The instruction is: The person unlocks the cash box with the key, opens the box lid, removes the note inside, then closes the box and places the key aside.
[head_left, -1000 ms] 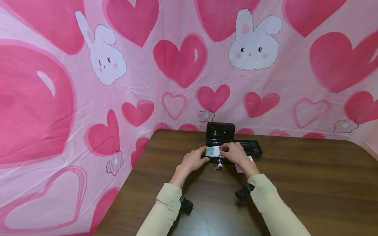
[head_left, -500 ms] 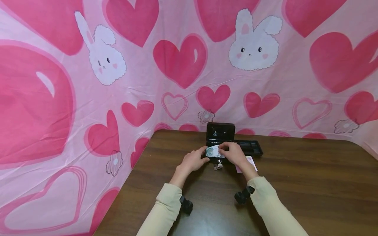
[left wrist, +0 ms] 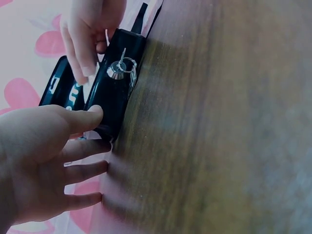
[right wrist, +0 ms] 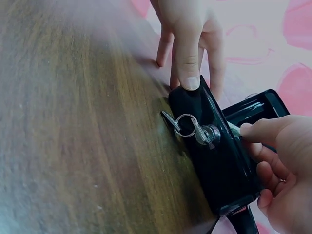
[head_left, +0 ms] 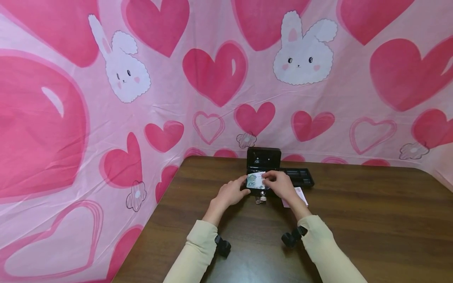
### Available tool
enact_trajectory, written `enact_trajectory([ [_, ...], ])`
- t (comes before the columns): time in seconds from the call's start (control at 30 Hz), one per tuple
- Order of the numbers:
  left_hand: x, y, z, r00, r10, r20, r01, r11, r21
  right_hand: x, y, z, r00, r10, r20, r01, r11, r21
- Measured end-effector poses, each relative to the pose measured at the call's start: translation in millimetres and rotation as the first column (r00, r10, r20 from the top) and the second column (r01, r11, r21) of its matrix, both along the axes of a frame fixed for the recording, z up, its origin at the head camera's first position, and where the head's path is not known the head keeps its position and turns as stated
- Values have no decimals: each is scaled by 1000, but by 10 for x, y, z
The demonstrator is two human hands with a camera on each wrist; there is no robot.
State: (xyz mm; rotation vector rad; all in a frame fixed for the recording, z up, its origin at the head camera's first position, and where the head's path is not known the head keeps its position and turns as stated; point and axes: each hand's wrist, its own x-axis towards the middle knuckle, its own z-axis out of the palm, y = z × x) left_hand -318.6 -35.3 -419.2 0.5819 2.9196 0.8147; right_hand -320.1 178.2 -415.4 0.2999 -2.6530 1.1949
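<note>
Brown table [head_left: 354,220], far edge: open cash box [head_left: 263,165] | left hand [head_left: 231,192] thumb braces box, fingers loose | right hand [head_left: 279,184] pinches banknote [head_left: 255,181] | keys [right wrist: 192,127] in lock

From my head view the worktop [head_left: 354,220] fills the lower half of the frame, with a printed cloth [head_left: 106,98] hanging behind it and down its left side. The cash box [head_left: 263,159] sits at centre frame, near the worktop's far edge, lid upright at the back. A tray [head_left: 301,177] lies touching its right side. A banknote [head_left: 255,180] sits over the box opening, between my left hand [head_left: 231,192] and right hand [head_left: 279,184]. Keys [head_left: 262,197] hang at the box's near face. A card [head_left: 301,195] lies just right of my right hand.
</note>
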Motion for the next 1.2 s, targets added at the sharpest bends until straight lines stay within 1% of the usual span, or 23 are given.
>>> enact_trajectory([
  [0.1,0,2,3,1000,1,1,-1,1000,0,20,3,4,1000,-21,-13,20,999,-35],
  [0.3,-5,15,6,1000,10,1,-10,1000,-11,74,48,49,998,-52,-39,49,996,-73],
  [0.53,-7,16,1,1000,10,-20,-11,999,-31,157,185,136,997,-49,-66,41,992,-120],
  [0.8,-8,15,-5,1000,11,-28,-11,999,-30,224,332,180,995,-50,-84,37,988,-152],
  [1.07,-21,18,-9,1000,11,-24,-12,1000,-28,233,468,237,998,-28,-56,17,984,-180],
  [1.2,-30,13,-15,999,12,-29,-13,999,-34,235,541,270,999,-22,-25,16,975,-222],
])
